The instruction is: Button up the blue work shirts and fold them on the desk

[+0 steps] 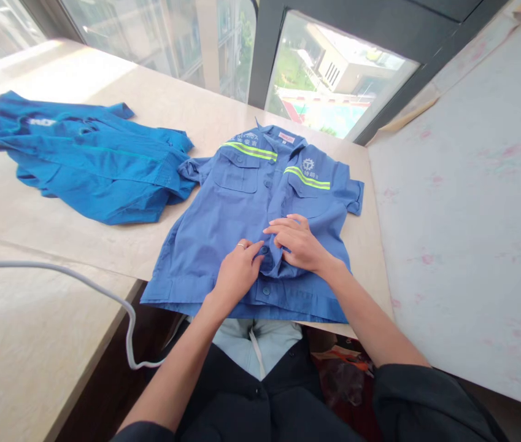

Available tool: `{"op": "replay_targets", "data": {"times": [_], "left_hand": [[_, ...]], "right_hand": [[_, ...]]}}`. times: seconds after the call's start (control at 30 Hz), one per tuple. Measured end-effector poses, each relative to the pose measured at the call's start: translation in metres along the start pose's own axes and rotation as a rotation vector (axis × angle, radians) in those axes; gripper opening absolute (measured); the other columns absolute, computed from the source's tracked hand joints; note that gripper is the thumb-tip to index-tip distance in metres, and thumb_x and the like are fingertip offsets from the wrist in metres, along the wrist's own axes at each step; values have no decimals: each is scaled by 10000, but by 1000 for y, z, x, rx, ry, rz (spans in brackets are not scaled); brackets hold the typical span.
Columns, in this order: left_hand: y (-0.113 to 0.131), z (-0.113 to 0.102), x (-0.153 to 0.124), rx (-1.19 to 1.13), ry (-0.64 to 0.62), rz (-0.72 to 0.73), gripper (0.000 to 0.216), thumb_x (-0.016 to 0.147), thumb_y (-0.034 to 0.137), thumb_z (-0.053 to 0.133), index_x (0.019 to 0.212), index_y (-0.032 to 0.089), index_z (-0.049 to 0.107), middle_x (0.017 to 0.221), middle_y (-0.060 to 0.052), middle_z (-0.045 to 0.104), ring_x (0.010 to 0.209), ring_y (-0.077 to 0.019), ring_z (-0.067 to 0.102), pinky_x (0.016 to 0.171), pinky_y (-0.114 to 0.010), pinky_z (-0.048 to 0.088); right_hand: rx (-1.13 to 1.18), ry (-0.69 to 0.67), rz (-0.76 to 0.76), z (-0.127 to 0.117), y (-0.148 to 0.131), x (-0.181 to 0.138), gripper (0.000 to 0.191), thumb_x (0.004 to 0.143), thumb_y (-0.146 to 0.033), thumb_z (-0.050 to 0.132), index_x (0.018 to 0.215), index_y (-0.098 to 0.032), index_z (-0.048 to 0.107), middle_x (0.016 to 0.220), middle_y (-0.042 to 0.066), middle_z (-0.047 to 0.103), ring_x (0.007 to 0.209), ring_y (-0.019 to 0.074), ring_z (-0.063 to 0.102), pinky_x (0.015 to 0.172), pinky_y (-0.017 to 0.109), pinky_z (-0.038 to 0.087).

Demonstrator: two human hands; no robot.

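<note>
A blue short-sleeved work shirt [232,221] lies front up on the ledge, its collar toward the window. Yellow-green stripes and white print cross its chest. My left hand [238,271], with a ring on one finger, pinches the front strip beside a button [264,250]. Just to the right, my right hand [301,245] has its fingers bent over the other front edge, thumb and fingers gripping cloth. The fabric bunches up between both hands. Lower down, another button [266,291] shows near the hem.
A brighter blue garment [99,159] lies crumpled at the left, touching the shirt's sleeve. A grey-white cable [80,279] runs over the ledge [21,344] at the left front. Windows [334,80] stand behind; a pale flowered panel [463,245] borders the right.
</note>
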State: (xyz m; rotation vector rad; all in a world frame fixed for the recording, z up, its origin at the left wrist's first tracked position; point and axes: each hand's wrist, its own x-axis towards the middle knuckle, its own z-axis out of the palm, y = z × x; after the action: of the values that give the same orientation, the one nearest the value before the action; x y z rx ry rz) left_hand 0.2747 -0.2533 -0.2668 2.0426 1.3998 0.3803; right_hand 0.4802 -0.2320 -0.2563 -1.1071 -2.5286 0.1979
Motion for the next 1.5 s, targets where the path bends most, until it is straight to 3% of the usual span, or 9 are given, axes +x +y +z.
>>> {"op": "replay_targets", "data": {"times": [0.13, 0.27, 0.43, 0.57, 0.73, 0.97, 1.13, 1.33, 1.5], "left_hand": [[8, 0, 12, 200, -57, -20, 266, 939, 330, 529, 1147, 262, 679, 1113, -60, 622, 851, -200, 656, 714, -298, 485], [9, 2, 23, 180, -42, -16, 181, 911, 291, 566, 1032, 228, 684, 1022, -53, 664, 878, -211, 653, 698, -291, 463], [5, -1, 35, 76, -97, -42, 96, 845, 236, 609, 903, 208, 681, 944, -50, 702, 887, -218, 644, 698, -291, 448], [5, -6, 37, -18, -107, -56, 113, 850, 216, 573, 835, 214, 684, 874, -35, 720, 849, -208, 648, 708, -287, 446], [14, -11, 12, -79, -15, -29, 176, 913, 266, 513, 954, 205, 673, 954, -44, 726, 885, -200, 658, 756, -287, 455], [26, -8, -49, 59, -152, -225, 332, 888, 421, 581, 1134, 202, 630, 978, -65, 707, 949, -237, 664, 762, -301, 464], [29, -4, -62, 64, -186, -260, 391, 908, 497, 543, 1170, 215, 610, 907, -50, 703, 878, -229, 667, 705, -289, 438], [28, -1, -50, 165, -207, -305, 247, 915, 434, 541, 989, 223, 645, 860, -60, 711, 819, -239, 674, 640, -276, 381], [24, -27, -58, -108, -263, -209, 202, 900, 316, 528, 749, 210, 611, 685, 5, 657, 686, -166, 611, 623, -253, 352]], "right_hand": [[-121, -67, -9, -1, 6, 0, 209, 826, -146, 612, 1021, -213, 645, 1095, 55, 712, 1142, 260, 532, 1009, 452, 232], [-209, -118, -27, -1, 12, -2, 126, 847, -145, 600, 897, -213, 693, 946, 54, 693, 960, 236, 527, 861, 407, 271], [-131, -187, -248, -2, 4, -4, 258, 903, -85, 486, 827, -211, 698, 780, 29, 651, 742, 170, 473, 693, 333, 280], [-35, -192, -291, -5, -9, -4, 263, 937, -135, 501, 800, -231, 704, 876, 29, 685, 865, 178, 524, 787, 340, 330], [-5, -140, -189, -3, 1, -8, 215, 879, -102, 550, 892, -232, 720, 1065, 54, 706, 1027, 224, 558, 904, 397, 369], [86, -24, -57, 12, 13, -15, 299, 806, -26, 533, 938, -223, 715, 1179, 71, 689, 1115, 244, 572, 951, 430, 401], [110, 1, -32, 12, 11, -16, 343, 771, -6, 516, 933, -230, 718, 1192, 69, 692, 1134, 246, 582, 963, 448, 403], [102, 0, -60, 3, 11, -14, 249, 826, -86, 563, 910, -257, 725, 1180, 32, 720, 1185, 253, 583, 1016, 475, 365], [77, 2, -42, 1, 12, -13, 215, 837, -108, 576, 904, -245, 728, 1201, 49, 711, 1187, 257, 584, 1017, 474, 361]]}}
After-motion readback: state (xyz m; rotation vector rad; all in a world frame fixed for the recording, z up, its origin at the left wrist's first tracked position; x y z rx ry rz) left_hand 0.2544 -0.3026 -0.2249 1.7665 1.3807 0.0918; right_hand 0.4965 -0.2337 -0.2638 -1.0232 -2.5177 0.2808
